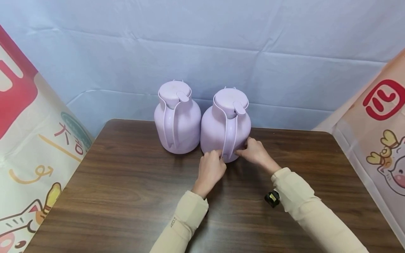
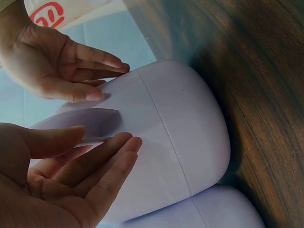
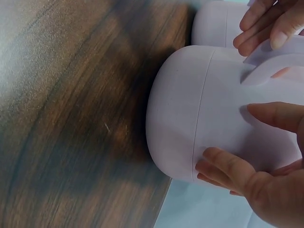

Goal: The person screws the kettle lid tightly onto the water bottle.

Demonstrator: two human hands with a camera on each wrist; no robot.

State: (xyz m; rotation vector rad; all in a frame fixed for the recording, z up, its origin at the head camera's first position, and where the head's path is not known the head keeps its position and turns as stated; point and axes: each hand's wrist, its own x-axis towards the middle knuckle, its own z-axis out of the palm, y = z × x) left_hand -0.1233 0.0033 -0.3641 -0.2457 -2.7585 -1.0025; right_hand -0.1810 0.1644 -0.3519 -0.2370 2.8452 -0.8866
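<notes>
Two lilac vacuum jugs stand upright side by side at the table's back edge, their handles toward me. The right jug (image 1: 209,128) has both hands low on its near side. By the lower end of its handle (image 1: 231,135), my left hand (image 1: 211,168) has its thumb along the handle's edge and its extended fingers at the jug body. My right hand (image 1: 255,151) touches the right flank, fingers nearly straight and thumb apart, as the right wrist view shows. Left of them is the other jug (image 1: 190,126), close beside the first, with no hand on it.
The brown wood-grain table (image 1: 126,196) ends just behind the jugs. A pale blue cloth (image 1: 202,63) hangs behind it, and printed sheets (image 1: 373,140) flank both sides. A small black item (image 1: 272,199) with a yellow patch shows beside the right sleeve (image 1: 297,193).
</notes>
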